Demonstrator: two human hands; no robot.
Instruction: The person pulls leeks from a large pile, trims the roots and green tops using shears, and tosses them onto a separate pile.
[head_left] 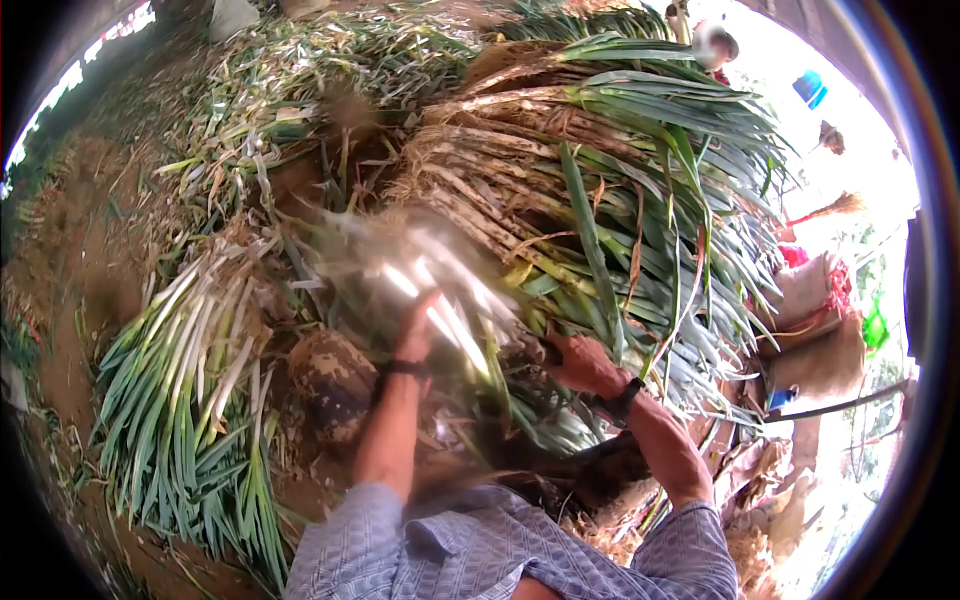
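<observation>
My left hand (pixel 420 318), partly blurred, is at the white stalks of a bunch of long green onions (pixel 452 325) in front of my body; its fingers are smeared by motion. My right hand (pixel 585 362) is closed on something dark and blurred, which I cannot make out, beside the right end of that bunch. A large pile of uncleaned onions (pixel 500 190) with brown roots and green leaves lies just beyond my right hand. To the left rests a heap of white, cleaned onions (pixel 195 350), their green leaves pointing toward me.
Stripped leaves and peelings (pixel 300 90) cover the ground at the back. A camouflage-patterned cloth (pixel 332 375) is near my left forearm. Sacks (pixel 815 350) stand at the right. Another person (pixel 716 48) is at the far right back, near a blue object (pixel 810 88).
</observation>
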